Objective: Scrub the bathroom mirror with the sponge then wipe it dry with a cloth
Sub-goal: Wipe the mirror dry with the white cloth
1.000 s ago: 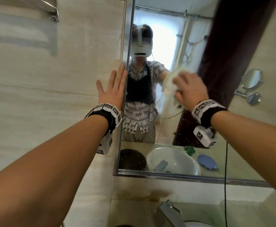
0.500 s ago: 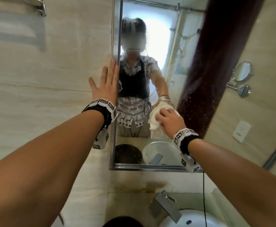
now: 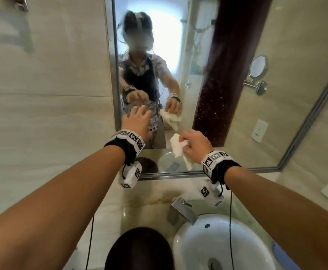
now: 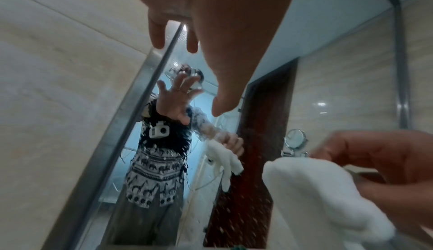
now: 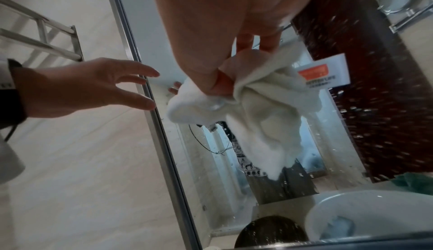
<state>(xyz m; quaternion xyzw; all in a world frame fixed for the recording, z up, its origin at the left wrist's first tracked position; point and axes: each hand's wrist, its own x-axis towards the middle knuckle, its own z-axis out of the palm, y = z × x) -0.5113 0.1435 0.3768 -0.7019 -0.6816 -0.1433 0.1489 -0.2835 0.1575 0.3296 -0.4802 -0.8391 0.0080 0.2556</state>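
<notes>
Two hands are raised in front of one steel-framed bathroom mirror point(image 3: 227, 90). The left hand point(image 3: 137, 119) is spread, its fingers straight and apart, near the mirror's left frame edge; whether the fingertips touch the glass or frame cannot be told. The right hand point(image 3: 195, 144) pinches one white cloth point(image 3: 178, 149), bunched between thumb and curled fingers, with loose folds hanging below the fist in front of the lower part of the glass; the right wrist view shows the cloth point(image 5: 257, 117) dangling just off the mirror. Many water droplets speckle the glass where one dark door is reflected. Below, on the marble desk point(image 3: 139, 213), stand one chrome faucet point(image 3: 180, 211) and one white basin point(image 3: 223, 242), with one dark round object point(image 3: 139, 248) beside the basin. One round magnifying mirror shows as a reflection at the right. Each wrist wears one marker-covered band.
</notes>
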